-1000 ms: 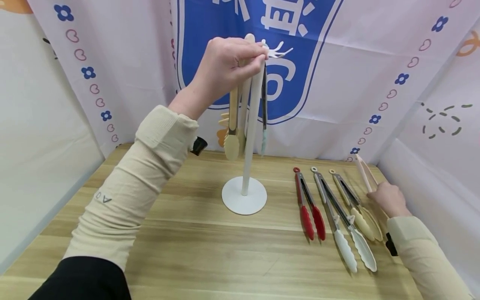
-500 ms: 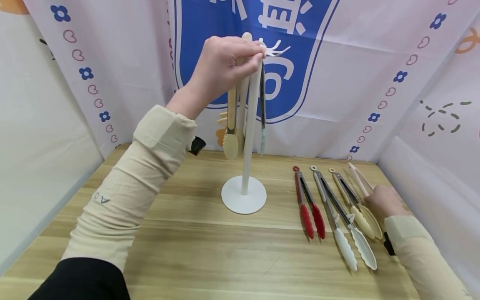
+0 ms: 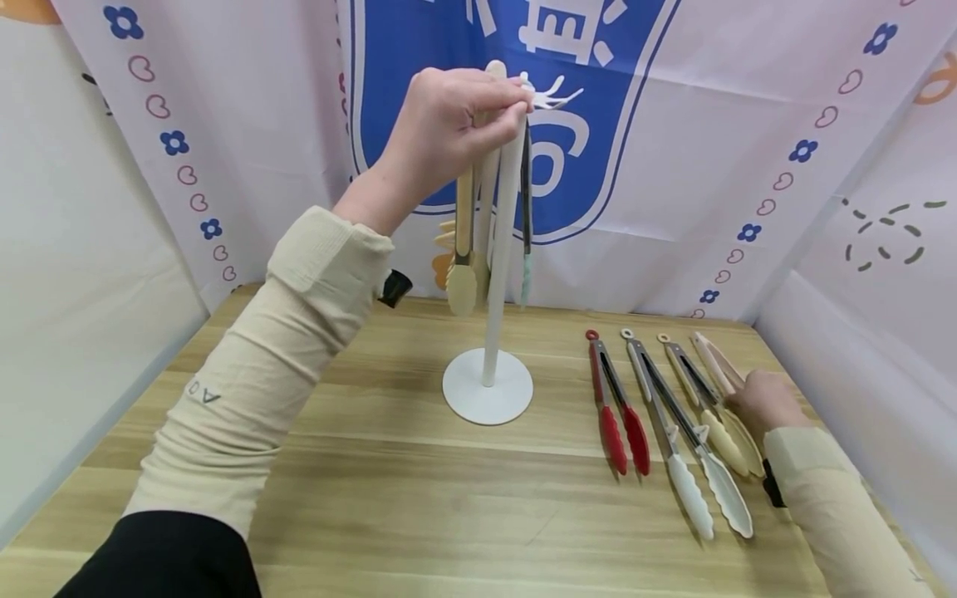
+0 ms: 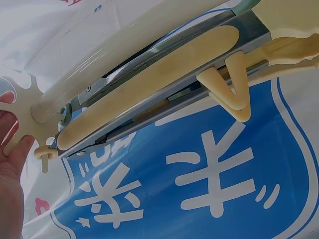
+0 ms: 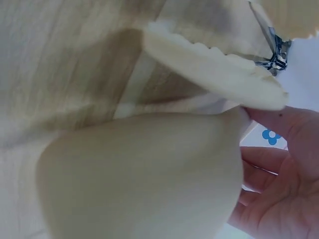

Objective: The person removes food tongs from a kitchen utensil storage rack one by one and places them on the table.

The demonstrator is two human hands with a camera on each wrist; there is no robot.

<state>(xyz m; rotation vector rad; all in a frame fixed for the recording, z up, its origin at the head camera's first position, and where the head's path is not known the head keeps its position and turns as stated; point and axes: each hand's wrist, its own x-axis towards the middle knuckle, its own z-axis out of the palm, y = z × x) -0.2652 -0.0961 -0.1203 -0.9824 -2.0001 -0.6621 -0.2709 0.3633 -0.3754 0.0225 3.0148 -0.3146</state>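
Observation:
My left hand (image 3: 467,112) pinches the hooked top (image 4: 22,107) of a white upright stand (image 3: 501,249). Cream-handled tongs (image 4: 149,87) hang from one of its hooks, and tongs with a mint-green tip (image 3: 527,278) hang behind the pole. At the table's right side, my right hand (image 3: 770,401) holds pale pink tongs (image 3: 719,363) low against the tabletop. Their broad, smooth end (image 5: 144,174) fills the lower right wrist view, with my thumb at its narrow neck. Close beside lie cream tongs (image 3: 710,407) with scalloped heads.
Red tongs (image 3: 616,407) and longer white-tipped tongs (image 3: 688,440) lie in a row left of the cream pair. The stand's round white base (image 3: 467,399) rests on the wooden table (image 3: 449,507). Fabric walls border the table at the back and sides.
My right hand has shifted slightly left, bringing the pale pink tongs down and closer to the cream pair. The left hand keeps its pinch on the stand's top.

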